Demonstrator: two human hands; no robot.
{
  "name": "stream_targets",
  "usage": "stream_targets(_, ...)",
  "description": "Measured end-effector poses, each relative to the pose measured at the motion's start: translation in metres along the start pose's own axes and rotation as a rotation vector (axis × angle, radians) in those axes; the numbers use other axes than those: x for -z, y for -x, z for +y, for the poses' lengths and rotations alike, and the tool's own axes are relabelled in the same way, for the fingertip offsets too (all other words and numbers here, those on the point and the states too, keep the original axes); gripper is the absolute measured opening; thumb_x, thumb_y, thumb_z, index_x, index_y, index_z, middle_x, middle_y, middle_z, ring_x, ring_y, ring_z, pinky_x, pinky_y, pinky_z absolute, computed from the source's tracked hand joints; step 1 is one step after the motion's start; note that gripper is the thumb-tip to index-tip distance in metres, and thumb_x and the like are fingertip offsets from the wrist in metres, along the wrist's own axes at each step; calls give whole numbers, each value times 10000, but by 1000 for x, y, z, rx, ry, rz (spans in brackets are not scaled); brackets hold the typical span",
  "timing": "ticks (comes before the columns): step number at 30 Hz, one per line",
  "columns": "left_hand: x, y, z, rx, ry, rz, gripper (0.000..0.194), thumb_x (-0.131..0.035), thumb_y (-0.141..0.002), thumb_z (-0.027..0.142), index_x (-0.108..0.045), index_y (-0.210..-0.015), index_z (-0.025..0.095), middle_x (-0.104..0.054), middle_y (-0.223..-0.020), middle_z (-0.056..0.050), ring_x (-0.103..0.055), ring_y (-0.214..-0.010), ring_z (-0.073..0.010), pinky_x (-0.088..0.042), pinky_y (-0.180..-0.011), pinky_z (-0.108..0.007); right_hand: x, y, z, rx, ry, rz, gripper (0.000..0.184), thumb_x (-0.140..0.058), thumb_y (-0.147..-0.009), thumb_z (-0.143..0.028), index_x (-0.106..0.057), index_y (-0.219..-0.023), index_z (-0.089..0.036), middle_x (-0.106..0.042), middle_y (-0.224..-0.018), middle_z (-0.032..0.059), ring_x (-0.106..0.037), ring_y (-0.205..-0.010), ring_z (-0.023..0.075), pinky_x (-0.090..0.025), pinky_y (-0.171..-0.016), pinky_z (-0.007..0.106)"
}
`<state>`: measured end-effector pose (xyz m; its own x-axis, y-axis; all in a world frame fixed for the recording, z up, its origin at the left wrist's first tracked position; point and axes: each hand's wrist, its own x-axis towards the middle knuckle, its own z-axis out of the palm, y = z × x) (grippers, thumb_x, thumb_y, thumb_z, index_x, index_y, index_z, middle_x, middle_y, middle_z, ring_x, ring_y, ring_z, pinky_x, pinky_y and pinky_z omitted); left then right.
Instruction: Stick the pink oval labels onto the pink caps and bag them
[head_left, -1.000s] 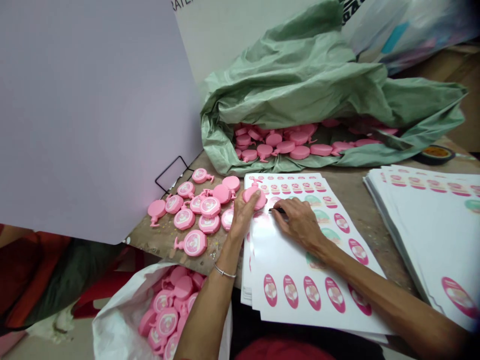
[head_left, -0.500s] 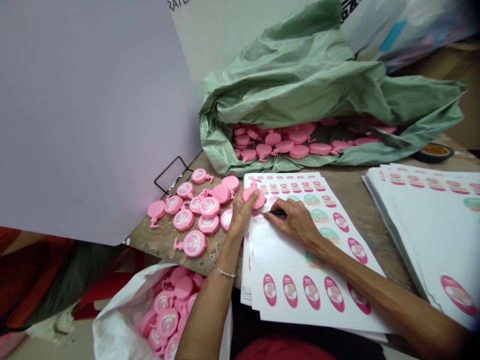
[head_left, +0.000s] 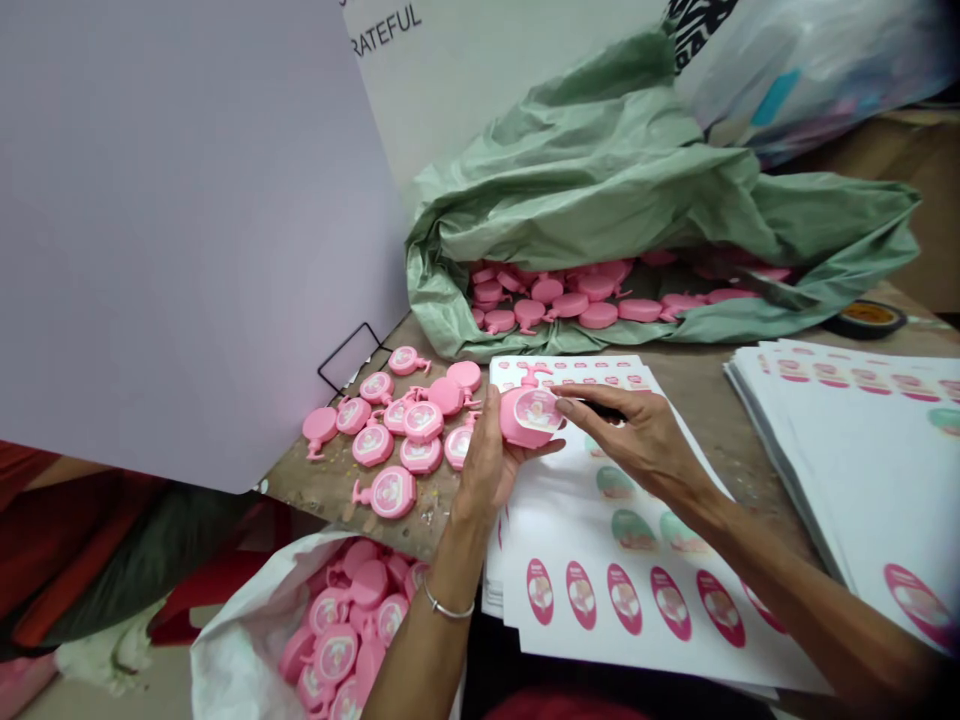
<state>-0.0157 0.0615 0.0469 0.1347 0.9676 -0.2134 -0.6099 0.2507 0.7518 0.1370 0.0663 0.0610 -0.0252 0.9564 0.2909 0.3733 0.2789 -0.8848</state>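
Pink bottle [head_left: 519,424] gripped in left hand [head_left: 484,465], right hand [head_left: 646,435] at its label [head_left: 535,408], clasping a seemingly dark tool [head_left: 604,410], half hidden

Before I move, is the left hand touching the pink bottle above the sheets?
Touching. The head view shows the left hand cupping the bottle, thumb against its left side, fingers beneath.

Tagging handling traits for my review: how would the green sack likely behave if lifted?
Probably floppy: the green sack slumps in deep folds. Its load would likely shift, since pink bottles lie loose inside; some might spill through the wide-open mouth.
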Motion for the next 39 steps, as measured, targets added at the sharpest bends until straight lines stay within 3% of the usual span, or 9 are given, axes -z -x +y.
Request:
stream_targets(6,-6,9,-3,25,52,4,451,-436,-951,485,-655,-1108,124,-691,-1135,-138,-640,-1080,-278,-558,-886,-448,1,10,-5,56,50,20,212,-674,-809,-363,-758,-951,-230,-757,-958,36,-695,-850,208,-555,-766,336)
stream_targets(14,-9,12,-6,15,55,2,438,-454,-939,493,-665,-1059,130,-686,-1142,-137,-628,-1090,-296,-553,-888,-472,4,11,-8,103,60,34,187,-663,-819,-345,-758,-945,-244,-756,-951,43,-692,-858,212,-554,-728,343)
stream_targets(39,-10,14,-2,-18,62,-4,460,-478,-928,508,-637,-1162,146,-673,-1186,-130,-608,-1133,-304,-554,-892,-483,0,11,-9,168,121,76,157,-664,-829,-325,-743,-940,-246,-748,-909,41,-670,-800,195,-540,-705,352)
